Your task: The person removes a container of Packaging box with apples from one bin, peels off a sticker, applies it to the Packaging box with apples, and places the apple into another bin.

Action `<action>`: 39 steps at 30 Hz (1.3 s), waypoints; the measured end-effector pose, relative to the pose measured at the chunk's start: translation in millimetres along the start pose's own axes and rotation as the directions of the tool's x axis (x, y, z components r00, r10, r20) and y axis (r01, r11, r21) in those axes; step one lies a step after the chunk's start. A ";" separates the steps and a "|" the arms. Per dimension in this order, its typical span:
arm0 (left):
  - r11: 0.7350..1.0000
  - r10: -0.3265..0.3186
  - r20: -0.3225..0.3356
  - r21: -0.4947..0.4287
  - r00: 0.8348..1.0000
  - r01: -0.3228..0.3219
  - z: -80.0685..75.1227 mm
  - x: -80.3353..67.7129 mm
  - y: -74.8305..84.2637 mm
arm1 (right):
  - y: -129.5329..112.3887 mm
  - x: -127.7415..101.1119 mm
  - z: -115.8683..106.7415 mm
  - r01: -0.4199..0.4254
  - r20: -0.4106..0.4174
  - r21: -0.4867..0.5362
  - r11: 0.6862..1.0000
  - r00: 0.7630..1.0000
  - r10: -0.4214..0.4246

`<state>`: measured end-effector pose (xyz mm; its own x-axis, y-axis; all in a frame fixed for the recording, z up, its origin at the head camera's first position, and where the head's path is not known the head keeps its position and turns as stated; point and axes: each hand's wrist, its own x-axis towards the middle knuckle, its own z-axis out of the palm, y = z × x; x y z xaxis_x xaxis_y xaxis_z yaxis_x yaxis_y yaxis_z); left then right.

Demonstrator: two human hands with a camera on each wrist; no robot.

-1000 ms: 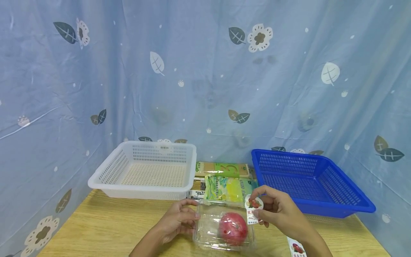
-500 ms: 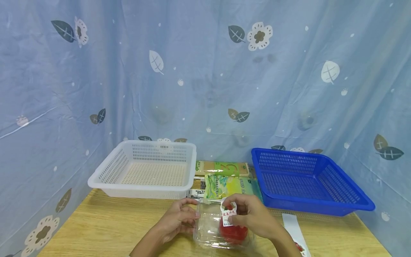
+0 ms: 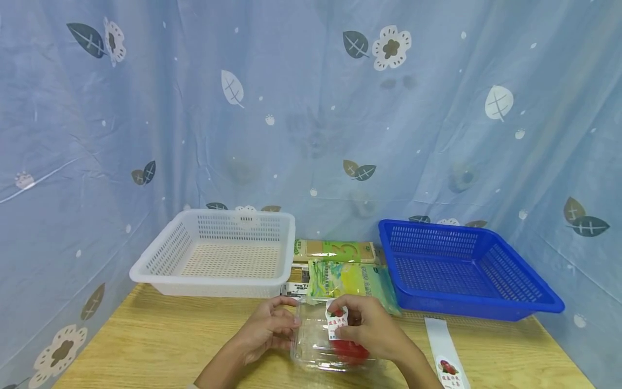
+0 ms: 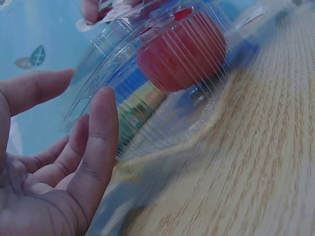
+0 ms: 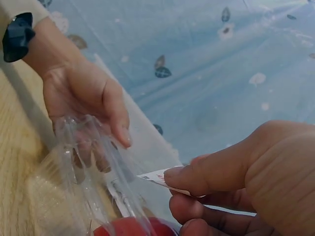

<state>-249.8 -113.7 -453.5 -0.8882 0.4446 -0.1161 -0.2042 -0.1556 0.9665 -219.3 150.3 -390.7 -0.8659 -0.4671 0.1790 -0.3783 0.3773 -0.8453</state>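
In the head view, a clear plastic clamshell box (image 3: 311,348) with a round red fruit (image 3: 352,354) inside sits near the table's front. My left hand (image 3: 270,330) rests its fingers against the box's left side. The left wrist view shows those fingers loosely bent beside the ribbed wall, not curled round it. Over the lid, my right hand (image 3: 371,328) pinches a white label sticker (image 3: 336,322) printed with red fruit and red characters. In the right wrist view the sticker (image 5: 160,177) is seen nearly edge-on between thumb and fingers, seemingly just above the lid.
A white strip (image 3: 441,337) bearing another fruit sticker lies at the right. Behind are a white basket (image 3: 214,280), a blue basket (image 3: 478,302), and between them a green-yellow bag (image 3: 352,278) and a flat tan-green pack (image 3: 335,251). A blue curtain (image 3: 311,135) hangs behind.
The right hand has carried the sticker leftward from the box's right side to over the lid. The left hand stays at the box's left side. More of the white strip now shows.
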 end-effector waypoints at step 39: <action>0.999 -0.007 -0.016 0.031 1.000 0.007 0.0 0.0 0.3 | 5.3 3.4 11.5 -0.001 -0.050 -0.271 0.963 0.999 -0.013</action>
<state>-249.9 -113.7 -453.1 -0.8931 0.4318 -0.1262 -0.1976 -0.1246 0.9723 -220.5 141.5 -400.3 -0.8762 -0.4316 0.2144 -0.4518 0.5806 -0.6774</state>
